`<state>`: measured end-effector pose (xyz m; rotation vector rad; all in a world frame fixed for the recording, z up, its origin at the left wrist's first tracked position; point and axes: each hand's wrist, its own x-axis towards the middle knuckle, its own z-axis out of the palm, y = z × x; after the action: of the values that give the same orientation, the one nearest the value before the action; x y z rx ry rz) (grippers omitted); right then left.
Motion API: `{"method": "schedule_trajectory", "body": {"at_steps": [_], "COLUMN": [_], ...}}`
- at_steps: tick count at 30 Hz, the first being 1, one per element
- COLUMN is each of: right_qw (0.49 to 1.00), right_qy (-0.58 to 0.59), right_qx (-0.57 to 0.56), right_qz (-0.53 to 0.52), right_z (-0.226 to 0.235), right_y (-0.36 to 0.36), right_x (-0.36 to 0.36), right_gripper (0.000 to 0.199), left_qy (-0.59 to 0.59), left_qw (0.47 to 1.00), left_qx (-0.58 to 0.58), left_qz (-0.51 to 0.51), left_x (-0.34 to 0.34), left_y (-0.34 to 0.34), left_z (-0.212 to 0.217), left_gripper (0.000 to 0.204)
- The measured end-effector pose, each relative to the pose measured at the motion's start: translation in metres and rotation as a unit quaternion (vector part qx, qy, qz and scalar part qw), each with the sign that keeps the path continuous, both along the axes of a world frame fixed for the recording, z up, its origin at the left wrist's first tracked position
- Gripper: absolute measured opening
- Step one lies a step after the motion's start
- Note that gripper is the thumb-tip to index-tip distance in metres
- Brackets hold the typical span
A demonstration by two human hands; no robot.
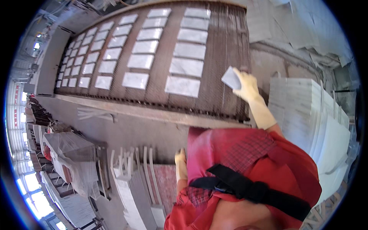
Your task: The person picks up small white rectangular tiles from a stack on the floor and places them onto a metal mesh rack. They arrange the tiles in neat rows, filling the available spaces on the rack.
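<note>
My right hand [247, 85], in a cream rubber glove, grips a small pale grey-white tile [230, 78] by its right edge. It holds the tile over the bare right end of a brown ridged conveyor bed [226, 50]. Left of it, rows of white marbled tiles [182, 86] lie flat on the bed with gaps between the rows. Down by my left side hangs my left hand [180, 158], gloved the same way. It is apart from the bed, and its fingers are too small and partly hidden to read.
The bed's pale side rail [145, 112] runs between me and the tiles. At my right stands a large stack of white slabs [295, 99]. A stack of long white pieces [132, 195] is at lower left, near a plastic-wrapped load [76, 161]. Pale sheeting [303, 27] hangs at far right.
</note>
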<state>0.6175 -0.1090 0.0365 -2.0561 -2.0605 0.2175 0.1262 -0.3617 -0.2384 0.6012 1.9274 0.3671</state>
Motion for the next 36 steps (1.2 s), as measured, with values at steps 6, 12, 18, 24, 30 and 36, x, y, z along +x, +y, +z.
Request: {"method": "schedule_trajectory", "body": {"at_steps": [6,12,18,24,30,36], "right_qw": [0.999,0.983,0.981,0.974,0.969,0.952], "right_qy": [-0.016,-0.051,-0.022,-0.03,-0.053,-0.035], "right_qx": [-0.04,-0.092,-0.066,-0.107,-0.101,-0.097], "right_qz": [0.002,0.149,0.18,0.198,0.22,0.288], "right_z": [0.014,0.004,-0.016,-0.01,-0.006,-0.012], "right_y": [-0.005,-0.019,-0.033,-0.026,-0.025,-0.006], "right_x": [0.022,0.011,0.013,0.009,0.014,0.017], "right_gripper": [0.104,0.105,0.108,0.111,0.109,0.096], "left_qy": [-0.118,-0.065,-0.051,-0.041,-0.034,-0.015], "left_qw": [0.987,0.996,0.997,0.998,0.998,0.998], "left_qx": [-0.022,-0.027,-0.04,-0.043,-0.039,-0.033], "left_qz": [0.105,0.053,0.035,0.036,0.032,0.044], "left_x": [0.002,0.011,0.021,0.03,0.042,0.049], "left_y": [-0.026,-0.038,-0.035,-0.037,-0.027,-0.032], "left_z": [-0.022,-0.026,-0.002,0.008,0.024,0.036], "left_gripper": [0.069,0.071,0.072,0.073,0.075,0.076]}}
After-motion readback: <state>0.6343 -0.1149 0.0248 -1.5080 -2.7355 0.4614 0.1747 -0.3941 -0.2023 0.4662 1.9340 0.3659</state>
